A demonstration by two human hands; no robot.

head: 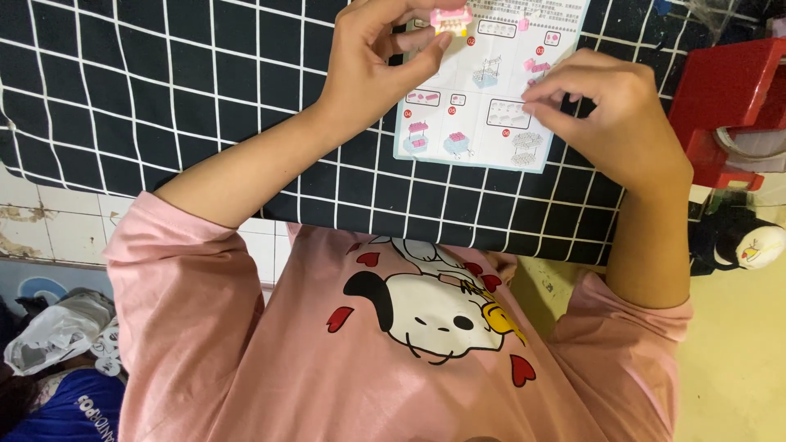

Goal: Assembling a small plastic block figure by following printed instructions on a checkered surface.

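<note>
My left hand (381, 61) is raised over the table's far side and pinches a small pink and yellow brick assembly (451, 18) between thumb and fingers. Under it lies an instruction sheet (483, 123) with pictured building steps, flat on a black cloth with a white grid (164, 90). My right hand (610, 115) rests on the sheet's right edge. Its fingers are curled and its fingertips are pressed together on the paper near small pink bits (537, 65). I cannot make out anything between those fingertips.
A red plastic object (725, 98) stands at the right edge of the table. Below it a black and white plush toy (749, 245) lies on the yellowish floor. A plastic bag (53, 331) and clothes lie at the lower left on tiled floor.
</note>
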